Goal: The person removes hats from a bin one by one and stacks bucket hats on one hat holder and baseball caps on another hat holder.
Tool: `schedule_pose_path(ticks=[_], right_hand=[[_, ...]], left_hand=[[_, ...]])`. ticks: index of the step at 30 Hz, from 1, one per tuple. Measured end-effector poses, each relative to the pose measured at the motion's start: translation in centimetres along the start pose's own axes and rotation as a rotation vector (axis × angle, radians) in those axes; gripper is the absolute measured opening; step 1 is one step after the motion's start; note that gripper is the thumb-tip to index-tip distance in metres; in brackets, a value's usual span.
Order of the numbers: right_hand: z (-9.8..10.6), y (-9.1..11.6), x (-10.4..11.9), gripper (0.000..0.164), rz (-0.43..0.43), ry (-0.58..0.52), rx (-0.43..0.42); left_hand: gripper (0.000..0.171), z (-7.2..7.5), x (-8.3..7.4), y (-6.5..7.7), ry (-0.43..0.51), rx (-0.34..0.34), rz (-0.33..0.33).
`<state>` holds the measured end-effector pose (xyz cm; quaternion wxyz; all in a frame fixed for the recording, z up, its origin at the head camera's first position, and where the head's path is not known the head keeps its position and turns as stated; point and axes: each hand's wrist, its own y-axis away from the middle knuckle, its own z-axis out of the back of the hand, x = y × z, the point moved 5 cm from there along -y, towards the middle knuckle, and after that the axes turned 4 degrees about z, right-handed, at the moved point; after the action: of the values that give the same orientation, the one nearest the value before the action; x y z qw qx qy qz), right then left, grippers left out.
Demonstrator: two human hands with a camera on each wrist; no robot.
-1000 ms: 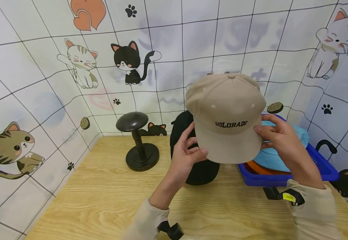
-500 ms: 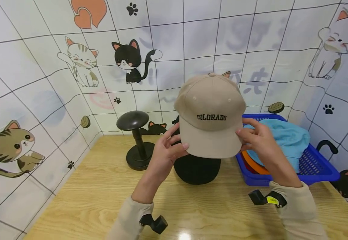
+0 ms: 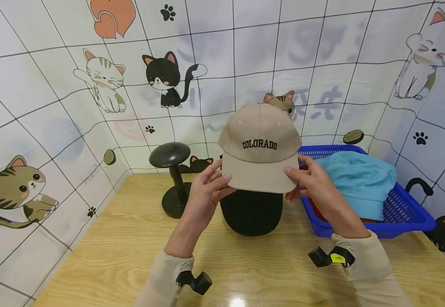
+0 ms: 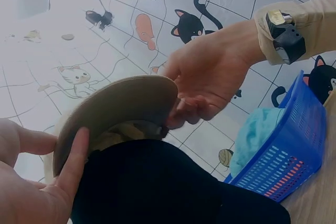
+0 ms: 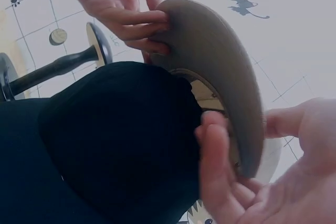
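A beige cap [image 3: 260, 130] lettered COLORADO is held up in front of me, its brim facing me and tilted down. My left hand [image 3: 203, 194] pinches one side of the brim, thumb on top and fingers beneath. On the other side, my right hand [image 3: 319, 194] grips the brim the same way. Directly below is a black cap [image 3: 251, 213] with its brim toward me; the beige cap hides its upper part. In the right wrist view the black cap [image 5: 121, 135] appears as a dark dome close under the beige brim [image 5: 210, 40].
A bare black hat stand [image 3: 170, 154] with a round top is on the wooden table [image 3: 130, 256] to the left. At the right, a blue plastic basket [image 3: 364, 232] holds a light blue hat [image 3: 360, 179] and other hats. A cat-patterned wall covering [image 3: 214, 55] encloses the table.
Both hands have carried the beige cap leftward, then lowered it a little over the black cap. The basket and its light blue hat are now less covered.
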<state>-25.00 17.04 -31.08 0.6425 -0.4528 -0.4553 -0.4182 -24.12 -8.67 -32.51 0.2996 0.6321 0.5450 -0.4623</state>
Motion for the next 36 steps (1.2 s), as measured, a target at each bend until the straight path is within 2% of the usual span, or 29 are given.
schedule_pose_path(ticks=[5, 11, 18, 27, 36], right_hand=[[-0.5, -0.1, -0.6, 0.07, -0.073, 0.053, 0.038], [-0.7, -0.2, -1.1, 0.065, -0.092, 0.052, 0.042], [-0.7, -0.2, -1.5, 0.067, -0.117, 0.062, 0.048], [-0.9, -0.4, -1.9, 0.059, -0.157, 0.054, 0.051], [-1.3, -0.5, -2.1, 0.058, -0.17, 0.019, 0.081]], left_hand=[[0.056, 0.5, -0.1, 0.0, -0.001, -0.052, 0.03], [0.054, 1.3, 0.1, -0.1, -0.038, -0.097, 0.093], [0.053, 2.2, 0.2, -0.4, -0.116, -0.101, 0.137], [0.053, 2.9, 0.4, -0.6, -0.214, -0.09, 0.179], [0.049, 3.3, 0.8, -1.0, -0.241, -0.073, 0.214]])
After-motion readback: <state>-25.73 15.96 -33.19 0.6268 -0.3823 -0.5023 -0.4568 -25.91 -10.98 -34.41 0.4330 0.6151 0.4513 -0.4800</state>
